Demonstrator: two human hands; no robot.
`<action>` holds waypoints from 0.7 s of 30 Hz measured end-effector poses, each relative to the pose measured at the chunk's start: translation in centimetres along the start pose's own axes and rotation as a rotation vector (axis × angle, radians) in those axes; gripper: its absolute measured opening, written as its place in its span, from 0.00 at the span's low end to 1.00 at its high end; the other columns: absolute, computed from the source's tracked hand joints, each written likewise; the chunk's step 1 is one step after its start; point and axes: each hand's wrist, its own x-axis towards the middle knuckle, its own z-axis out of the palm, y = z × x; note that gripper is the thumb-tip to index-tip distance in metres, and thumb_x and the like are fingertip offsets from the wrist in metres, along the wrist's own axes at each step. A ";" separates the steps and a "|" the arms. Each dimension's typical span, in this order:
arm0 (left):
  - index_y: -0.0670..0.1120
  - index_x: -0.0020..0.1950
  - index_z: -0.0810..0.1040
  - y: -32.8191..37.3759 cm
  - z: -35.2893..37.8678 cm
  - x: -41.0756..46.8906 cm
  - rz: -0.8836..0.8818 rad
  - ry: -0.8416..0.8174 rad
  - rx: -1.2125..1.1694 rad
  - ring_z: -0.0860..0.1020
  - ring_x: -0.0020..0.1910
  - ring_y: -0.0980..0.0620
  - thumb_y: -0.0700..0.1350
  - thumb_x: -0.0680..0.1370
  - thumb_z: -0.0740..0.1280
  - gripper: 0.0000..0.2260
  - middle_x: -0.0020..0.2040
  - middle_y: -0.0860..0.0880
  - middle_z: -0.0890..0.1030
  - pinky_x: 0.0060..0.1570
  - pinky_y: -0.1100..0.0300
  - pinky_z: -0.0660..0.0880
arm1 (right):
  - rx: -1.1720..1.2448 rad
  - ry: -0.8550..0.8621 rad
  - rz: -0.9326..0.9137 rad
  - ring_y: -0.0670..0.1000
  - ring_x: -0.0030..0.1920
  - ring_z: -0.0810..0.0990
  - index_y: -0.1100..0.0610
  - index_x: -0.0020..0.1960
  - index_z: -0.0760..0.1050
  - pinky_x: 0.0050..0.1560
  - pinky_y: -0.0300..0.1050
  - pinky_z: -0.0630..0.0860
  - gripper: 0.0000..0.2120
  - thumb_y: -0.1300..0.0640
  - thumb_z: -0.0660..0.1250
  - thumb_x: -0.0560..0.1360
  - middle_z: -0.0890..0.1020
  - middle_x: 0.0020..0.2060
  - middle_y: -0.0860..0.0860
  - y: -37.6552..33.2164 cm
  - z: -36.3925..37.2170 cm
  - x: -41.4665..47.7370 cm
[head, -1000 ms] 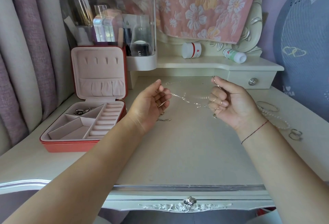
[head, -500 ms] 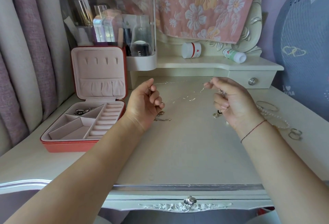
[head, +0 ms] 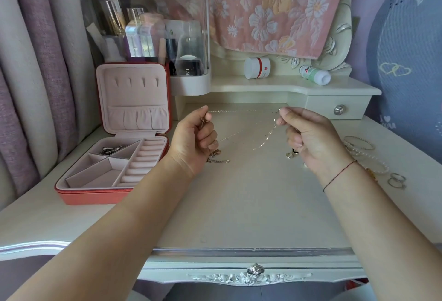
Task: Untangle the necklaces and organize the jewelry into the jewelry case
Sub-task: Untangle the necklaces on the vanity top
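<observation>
Silver and very fine, the chain hangs in the air to the right of the open case, stretched between both hands. My left hand pinches one end between thumb and forefinger with the other fingers curled in. My right hand pinches the other end the same way. The top strand runs side to side, about level with the case's hinge, and slack loops sag below it toward the desk. I cannot tell from here whether a knot remains in those loops. The left hand is the one nearer the case, so I judge it the natural hand to carry the chain over, sweeping leftward. A gold necklace lies on the desk just under that hand, between it and the case front, and could snag a dangling loop. Small charms sit further right of the case, by the right hand, with bracelets and rings farthest from it. A clear cosmetics box stands behind the case.
</observation>
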 end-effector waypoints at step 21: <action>0.48 0.38 0.79 0.4 -0.1 -0.1 0.031 -0.046 -0.013 0.53 0.19 0.58 0.49 0.80 0.59 0.15 0.20 0.55 0.55 0.24 0.63 0.49 | -0.892 0.396 -0.321 0.48 0.45 0.70 0.51 0.45 0.78 0.33 0.36 0.63 0.22 0.76 0.57 0.68 0.69 0.49 0.49 0.5 -0.1 -0.6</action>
